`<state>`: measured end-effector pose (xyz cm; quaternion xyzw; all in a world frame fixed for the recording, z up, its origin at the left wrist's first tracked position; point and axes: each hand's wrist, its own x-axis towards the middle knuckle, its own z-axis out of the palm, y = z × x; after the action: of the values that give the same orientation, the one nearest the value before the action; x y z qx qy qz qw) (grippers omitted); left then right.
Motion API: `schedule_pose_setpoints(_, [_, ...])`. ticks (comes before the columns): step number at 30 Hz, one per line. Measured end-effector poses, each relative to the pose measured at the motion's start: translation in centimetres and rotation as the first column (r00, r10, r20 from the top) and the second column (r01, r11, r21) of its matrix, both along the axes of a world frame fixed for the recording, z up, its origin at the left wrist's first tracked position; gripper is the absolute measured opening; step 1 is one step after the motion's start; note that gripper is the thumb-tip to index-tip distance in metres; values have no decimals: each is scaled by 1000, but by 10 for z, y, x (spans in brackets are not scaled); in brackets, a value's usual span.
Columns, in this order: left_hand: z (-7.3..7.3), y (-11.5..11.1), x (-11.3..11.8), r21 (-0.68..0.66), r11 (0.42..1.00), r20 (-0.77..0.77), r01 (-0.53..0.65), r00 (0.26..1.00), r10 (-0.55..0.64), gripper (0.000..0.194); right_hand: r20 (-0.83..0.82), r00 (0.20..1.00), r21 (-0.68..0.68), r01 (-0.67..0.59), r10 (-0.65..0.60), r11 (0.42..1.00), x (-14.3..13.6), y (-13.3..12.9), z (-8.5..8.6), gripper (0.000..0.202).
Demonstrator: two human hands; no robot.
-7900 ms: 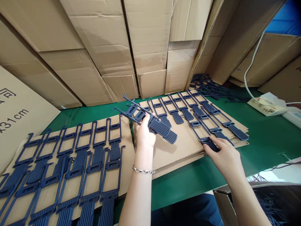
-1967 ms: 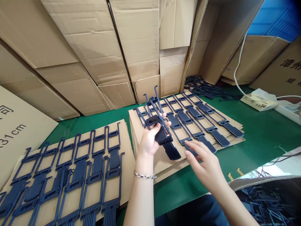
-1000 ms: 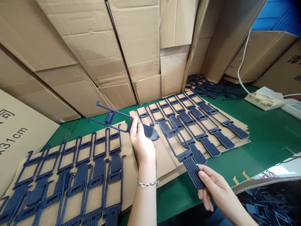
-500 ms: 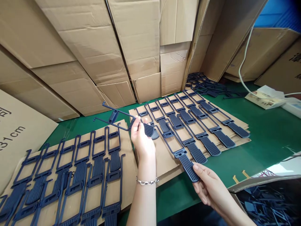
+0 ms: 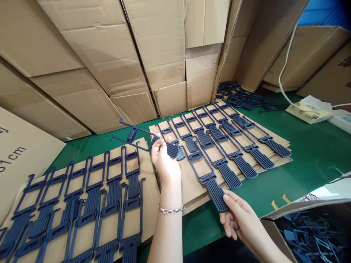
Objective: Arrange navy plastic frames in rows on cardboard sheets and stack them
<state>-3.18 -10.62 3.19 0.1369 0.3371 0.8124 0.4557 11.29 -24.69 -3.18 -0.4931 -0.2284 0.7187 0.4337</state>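
My left hand (image 5: 166, 164) is closed round the neck of a dark blue plastic frame (image 5: 132, 135) with a ribbed tab. It holds this frame in the air, its two hooked arms pointing left, over the gap between two cardboard sheets. Between the thumb and fingers of my right hand (image 5: 241, 215) is the ribbed end of a second dark blue plastic frame (image 5: 216, 193). That one lies at the near end of the front row on the right cardboard sheet (image 5: 189, 186), its tab sticking out past the edge. Its neighbours lie side by side in two overlapping rows.
More such frames cover the left cardboard sheet (image 5: 149, 215). A loose heap of them (image 5: 238, 95) sits at the back, and a box of dark parts (image 5: 318, 233) stands at lower right. Cardboard walls (image 5: 159, 40) rise behind the green table (image 5: 309, 153). A white cable (image 5: 283, 76) hangs at right.
My right hand has shifted slightly left, and the tab it grips has swung a little left with it. My left hand holds its frame much as before. The view has tilted slightly.
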Motion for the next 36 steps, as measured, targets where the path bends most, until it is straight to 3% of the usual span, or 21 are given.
schedule_pose_setpoints(17, [-3,0,3,-2,1000,-11,14,1000,-14,10,-208,971,-85,99,-115,991,1,0,3,36])
schedule_pose_setpoints(29, [-5,1,5,-14,1000,-48,15,999,-16,8,-207,970,-50,123,-131,991,-3,2,1,39])
schedule_pose_setpoints(36, [-2,-1,7,-3,1000,-32,15,999,-16,9,-220,971,-33,89,-94,996,-9,-3,6,30])
